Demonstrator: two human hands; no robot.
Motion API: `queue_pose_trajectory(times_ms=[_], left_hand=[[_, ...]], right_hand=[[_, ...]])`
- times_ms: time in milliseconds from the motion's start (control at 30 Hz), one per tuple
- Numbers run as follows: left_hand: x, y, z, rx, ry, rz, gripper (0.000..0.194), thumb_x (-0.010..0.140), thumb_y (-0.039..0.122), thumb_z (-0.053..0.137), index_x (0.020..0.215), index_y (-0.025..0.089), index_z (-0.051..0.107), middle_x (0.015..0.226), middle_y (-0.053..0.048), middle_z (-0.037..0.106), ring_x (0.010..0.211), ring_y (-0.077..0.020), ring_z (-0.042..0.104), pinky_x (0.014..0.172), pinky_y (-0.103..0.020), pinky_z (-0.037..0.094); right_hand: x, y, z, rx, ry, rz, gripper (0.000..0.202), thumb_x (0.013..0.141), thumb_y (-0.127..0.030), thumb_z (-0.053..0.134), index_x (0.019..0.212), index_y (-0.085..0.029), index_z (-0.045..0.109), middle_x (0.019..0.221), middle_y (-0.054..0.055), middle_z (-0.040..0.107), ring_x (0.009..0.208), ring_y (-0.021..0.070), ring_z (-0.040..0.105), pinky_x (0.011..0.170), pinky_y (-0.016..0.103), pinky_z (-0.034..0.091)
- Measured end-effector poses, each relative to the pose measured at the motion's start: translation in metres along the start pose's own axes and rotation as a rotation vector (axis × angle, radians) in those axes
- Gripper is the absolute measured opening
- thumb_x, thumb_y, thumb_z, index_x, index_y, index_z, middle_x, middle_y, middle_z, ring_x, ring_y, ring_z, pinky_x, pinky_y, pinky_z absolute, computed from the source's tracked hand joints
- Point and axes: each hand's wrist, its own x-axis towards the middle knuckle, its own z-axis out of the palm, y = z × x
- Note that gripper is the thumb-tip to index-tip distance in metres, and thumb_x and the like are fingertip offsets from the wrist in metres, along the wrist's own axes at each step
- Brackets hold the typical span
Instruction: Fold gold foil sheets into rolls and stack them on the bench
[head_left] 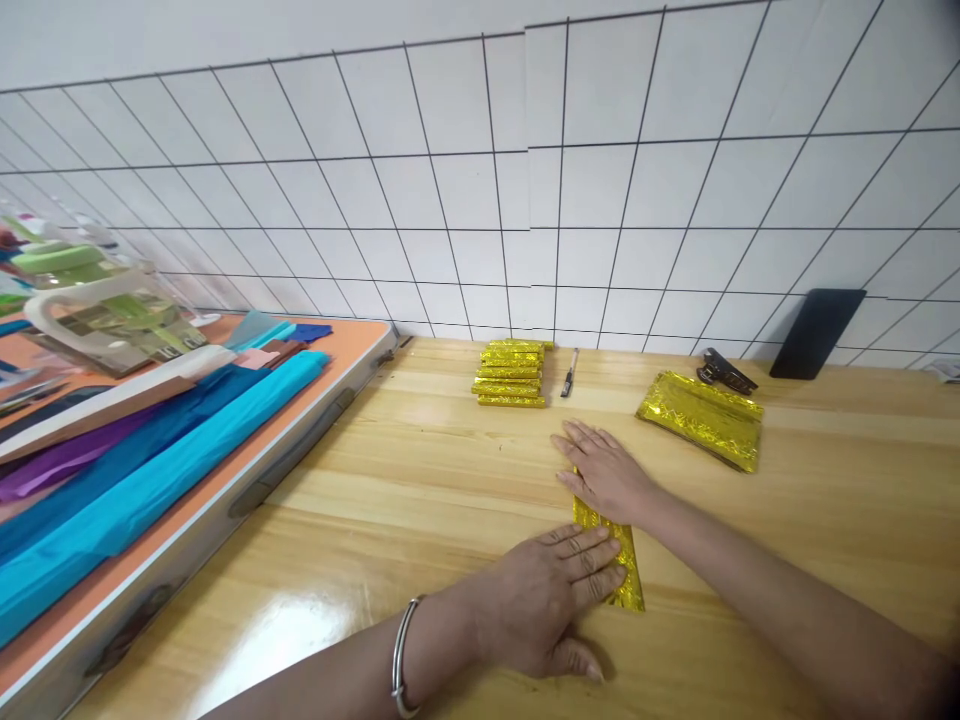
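A narrow strip of shiny gold foil (628,572) lies lengthwise on the wooden table under both my hands. My left hand (551,595) presses flat across its near part, fingers stretched out and thumb apart. Higher up, my right hand (604,470) rests flat over the strip's far end, with its fingers extended. Parts of the foil are hidden beneath the palms and fingers. To the right lies a flat stack of gold foil sheets (705,425). Beyond my hands sits a row of rolled or folded gold foil pieces (510,375).
A small cutter-like tool (569,375) lies beside the rolled foil. Behind the foil stack are a black clip (726,371) and a dark phone-like slab (817,333) leaning on the tiled wall. At left, an orange-topped board (225,430) carries coloured paper and a green-lidded container (64,262).
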Motion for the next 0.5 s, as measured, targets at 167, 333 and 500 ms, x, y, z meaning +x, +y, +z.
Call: queue_pose_trajectory(times_ms=[167, 333, 500], left_hand=[[-0.002, -0.002, 0.001, -0.012, 0.012, 0.002, 0.074, 0.085, 0.057, 0.043, 0.142, 0.013, 0.025, 0.149, -0.012, 0.017, 0.138, -0.0261, 0.014, 0.115, -0.037, 0.009], [-0.002, -0.003, 0.003, -0.013, 0.033, 0.008, 0.074, 0.085, 0.057, 0.043, 0.142, 0.013, 0.024, 0.149, -0.012, 0.017, 0.138, -0.0264, 0.015, 0.115, -0.037, 0.009], [-0.003, -0.008, 0.005, -0.033, 0.060, 0.058, 0.075, 0.084, 0.058, 0.044, 0.141, 0.013, 0.028, 0.147, -0.013, 0.023, 0.137, -0.0270, 0.018, 0.114, -0.040, 0.012]], right_hand=[[0.014, 0.010, -0.001, -0.063, -0.002, 0.030, 0.057, 0.093, -0.048, 0.019, 0.142, -0.019, 0.029, 0.149, 0.009, 0.023, 0.137, 0.0234, 0.019, 0.109, 0.043, 0.017], [0.024, 0.021, 0.004, -0.082, -0.005, 0.000, 0.057, 0.093, -0.048, 0.017, 0.142, -0.020, 0.027, 0.150, 0.008, 0.022, 0.137, 0.0229, 0.019, 0.108, 0.043, 0.017], [0.028, 0.026, 0.008, -0.092, 0.010, -0.012, 0.059, 0.093, -0.050, 0.016, 0.143, -0.019, 0.026, 0.150, 0.009, 0.020, 0.137, 0.0231, 0.017, 0.108, 0.043, 0.016]])
